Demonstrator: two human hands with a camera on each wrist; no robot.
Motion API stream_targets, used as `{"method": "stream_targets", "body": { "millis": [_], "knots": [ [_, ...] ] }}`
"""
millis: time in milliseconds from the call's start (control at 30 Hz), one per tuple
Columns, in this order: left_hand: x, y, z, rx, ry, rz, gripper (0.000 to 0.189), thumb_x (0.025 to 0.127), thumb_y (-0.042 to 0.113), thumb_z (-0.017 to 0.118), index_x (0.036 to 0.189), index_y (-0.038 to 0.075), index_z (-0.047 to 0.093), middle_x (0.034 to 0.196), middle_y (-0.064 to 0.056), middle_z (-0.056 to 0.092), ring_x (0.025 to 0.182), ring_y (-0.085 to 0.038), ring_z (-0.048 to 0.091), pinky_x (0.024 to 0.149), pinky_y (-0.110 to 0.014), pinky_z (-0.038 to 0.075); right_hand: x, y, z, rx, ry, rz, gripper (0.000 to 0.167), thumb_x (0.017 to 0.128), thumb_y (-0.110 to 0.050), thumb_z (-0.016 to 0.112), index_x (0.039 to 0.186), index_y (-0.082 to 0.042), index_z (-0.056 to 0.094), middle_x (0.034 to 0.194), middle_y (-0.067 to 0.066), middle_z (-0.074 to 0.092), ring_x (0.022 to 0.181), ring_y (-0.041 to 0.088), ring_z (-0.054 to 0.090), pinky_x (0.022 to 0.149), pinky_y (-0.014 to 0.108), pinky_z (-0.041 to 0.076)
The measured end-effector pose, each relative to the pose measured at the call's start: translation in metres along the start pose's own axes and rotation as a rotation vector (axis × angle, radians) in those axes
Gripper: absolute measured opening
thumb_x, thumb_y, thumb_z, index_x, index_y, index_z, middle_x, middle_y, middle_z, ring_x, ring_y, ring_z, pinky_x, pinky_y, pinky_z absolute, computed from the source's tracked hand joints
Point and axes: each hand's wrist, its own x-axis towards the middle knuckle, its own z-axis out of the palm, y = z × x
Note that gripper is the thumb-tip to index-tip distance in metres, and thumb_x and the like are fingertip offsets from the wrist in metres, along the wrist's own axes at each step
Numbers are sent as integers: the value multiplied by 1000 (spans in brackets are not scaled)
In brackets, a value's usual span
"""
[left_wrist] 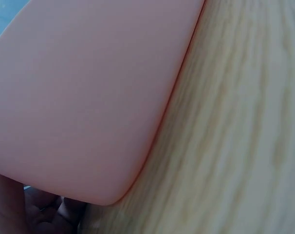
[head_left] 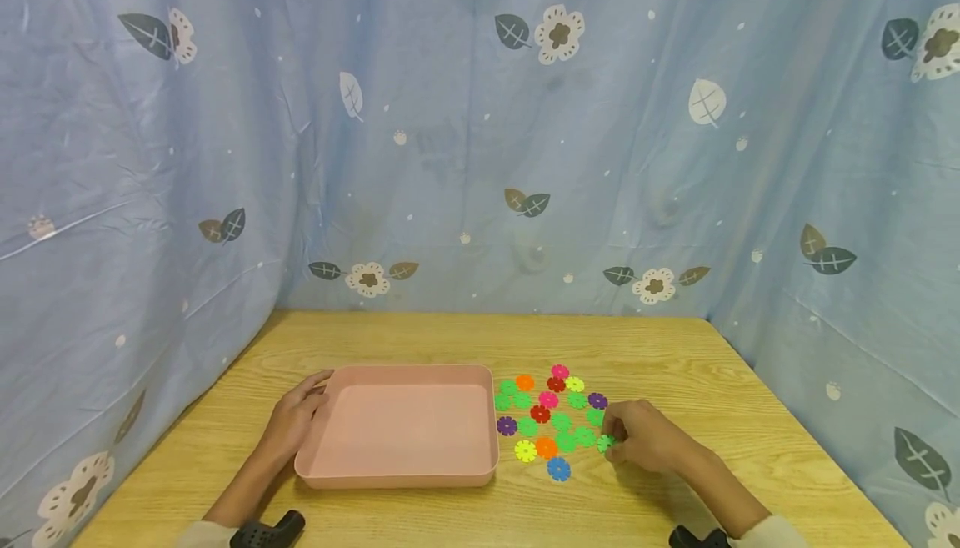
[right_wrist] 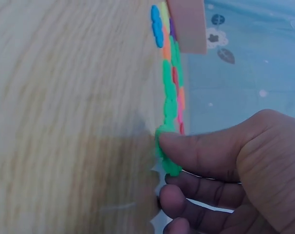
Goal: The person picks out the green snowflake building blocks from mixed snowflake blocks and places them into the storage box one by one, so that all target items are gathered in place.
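Note:
A shallow pink tray (head_left: 405,481) lies on the wooden table. My left hand (head_left: 294,419) grips its left side near the far corner, the thumb at the rim. The left wrist view shows the tray's outer wall (left_wrist: 89,97) filling much of the picture, with part of the hand (left_wrist: 35,209) low at the left. To the right of the tray, my right hand (head_left: 648,437) pinches a green notched flower-shaped disc (head_left: 605,444) at the near right of a loose spread of such discs. In the right wrist view the thumb (right_wrist: 196,151) presses this green disc (right_wrist: 172,165).
Several flat flower discs lie between the tray and my right hand, among them a blue disc (head_left: 558,470), a purple disc (head_left: 507,425) and an orange disc (head_left: 547,447). A blue patterned curtain (head_left: 465,156) hangs around the table (head_left: 600,339) at the back and sides.

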Motion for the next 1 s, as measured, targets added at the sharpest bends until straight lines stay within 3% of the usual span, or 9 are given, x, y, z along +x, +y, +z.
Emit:
{"method": "stream_targets", "body": {
  "millis": [367, 600, 867, 1000],
  "knots": [
    [-2, 1, 1, 4, 10, 7, 44, 109, 14, 41, 151, 0, 45, 143, -32, 52, 130, -47, 52, 100, -52, 48, 6, -2, -9, 174, -41, -41, 5, 92, 1, 68, 89, -2, 66, 72, -1, 55, 62, 5, 44, 55, 23, 40],
    [-1, 0, 1, -3, 7, 0, 45, 109, 15, 40, 151, 1, 44, 142, -30, 54, 128, -44, 54, 98, -45, 50, 13, -4, -10, 232, -7, -81, 5, 95, 0, 64, 90, 1, 63, 73, 0, 50, 62, 5, 42, 56, 23, 38],
    [0, 0, 1, -17, 6, -15, 44, 109, 14, 41, 151, 0, 44, 142, -30, 53, 128, -43, 55, 91, -27, 50, 31, -14, -2, 253, 51, -148, 5, 97, -2, 63, 92, 1, 64, 78, 4, 58, 66, 6, 47, 59, 24, 43],
    [0, 0, 1, -27, 5, -9, 45, 109, 14, 40, 151, 1, 44, 142, -30, 54, 126, -44, 56, 92, -30, 51, 41, -22, 3, 290, 60, -148, 6, 96, -1, 62, 94, 3, 65, 79, 5, 57, 67, 8, 48, 62, 24, 45]
  ]
}}
